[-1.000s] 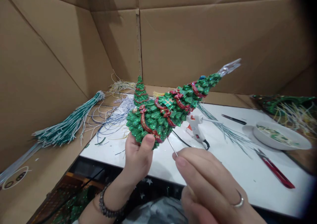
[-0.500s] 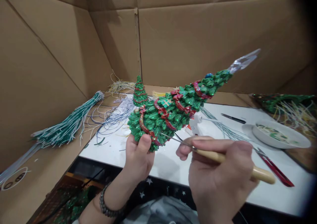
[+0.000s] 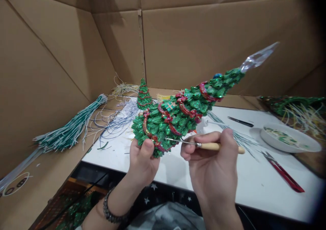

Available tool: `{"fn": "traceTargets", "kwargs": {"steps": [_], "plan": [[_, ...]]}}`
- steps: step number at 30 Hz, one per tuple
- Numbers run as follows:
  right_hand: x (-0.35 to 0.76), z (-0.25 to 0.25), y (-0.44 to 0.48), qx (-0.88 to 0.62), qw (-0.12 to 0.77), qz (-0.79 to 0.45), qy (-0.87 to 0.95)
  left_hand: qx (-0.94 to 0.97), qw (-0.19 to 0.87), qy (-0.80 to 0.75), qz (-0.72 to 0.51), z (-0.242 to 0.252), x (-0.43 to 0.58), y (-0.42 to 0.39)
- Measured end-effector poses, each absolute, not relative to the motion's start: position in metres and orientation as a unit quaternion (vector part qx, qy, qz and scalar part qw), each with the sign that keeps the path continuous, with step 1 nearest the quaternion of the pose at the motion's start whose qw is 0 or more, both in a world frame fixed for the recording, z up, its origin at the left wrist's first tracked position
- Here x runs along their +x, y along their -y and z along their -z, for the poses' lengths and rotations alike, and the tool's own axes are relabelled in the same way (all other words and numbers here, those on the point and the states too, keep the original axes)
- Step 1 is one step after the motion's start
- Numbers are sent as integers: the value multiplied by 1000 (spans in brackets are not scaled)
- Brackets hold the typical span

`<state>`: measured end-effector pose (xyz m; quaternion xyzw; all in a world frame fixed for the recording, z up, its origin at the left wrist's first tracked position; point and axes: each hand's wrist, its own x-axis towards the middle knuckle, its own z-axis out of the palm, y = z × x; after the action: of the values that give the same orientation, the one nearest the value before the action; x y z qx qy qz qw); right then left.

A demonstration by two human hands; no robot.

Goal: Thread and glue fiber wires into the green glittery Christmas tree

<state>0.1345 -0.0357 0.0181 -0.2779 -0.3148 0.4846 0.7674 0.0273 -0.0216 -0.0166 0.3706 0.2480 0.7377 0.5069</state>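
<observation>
A glittery green model Christmas tree (image 3: pixel 173 113) with red garlands leans to the upper right, a clear pointed piece (image 3: pixel 258 57) on its top. My left hand (image 3: pixel 145 158) grips the tree at its wide lower end, thumb pressed on the front. In my right hand (image 3: pixel 211 162) is an awl (image 3: pixel 209 146) with a pale wooden handle and a thin metal shaft. Its tip meets the branches near the bottom of the tree; whether it has gone in, I cannot tell. The underside of the tree is hidden.
Behind stands a smaller green tree (image 3: pixel 144 94). A bundle of green and white wires (image 3: pixel 71 125) lies left, with loose blue wires (image 3: pixel 117 121) beside it. At right are a white bowl (image 3: pixel 310 145) of scraps, red-handled snips (image 3: pixel 285 175) and a dark pointed tool (image 3: pixel 240 121). Cardboard walls (image 3: pixel 216 46) surround the table.
My right hand has turned, so the awl lies nearly level and its handle end has come up and left. The tree's top has shifted slightly up and right.
</observation>
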Motion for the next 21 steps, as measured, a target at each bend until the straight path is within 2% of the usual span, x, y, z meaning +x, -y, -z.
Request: {"fn": "traceTargets", "kwargs": {"steps": [8,14,21], "plan": [[136,-17,38,-287,778,-463,312,379,519,-234,-730,17,28,22],[136,-18,40,-286,754,-483,341,369,518,-245,-732,19,27,21],[133,-13,47,-249,827,-269,426,362,500,-247,-747,19,29,18]]}}
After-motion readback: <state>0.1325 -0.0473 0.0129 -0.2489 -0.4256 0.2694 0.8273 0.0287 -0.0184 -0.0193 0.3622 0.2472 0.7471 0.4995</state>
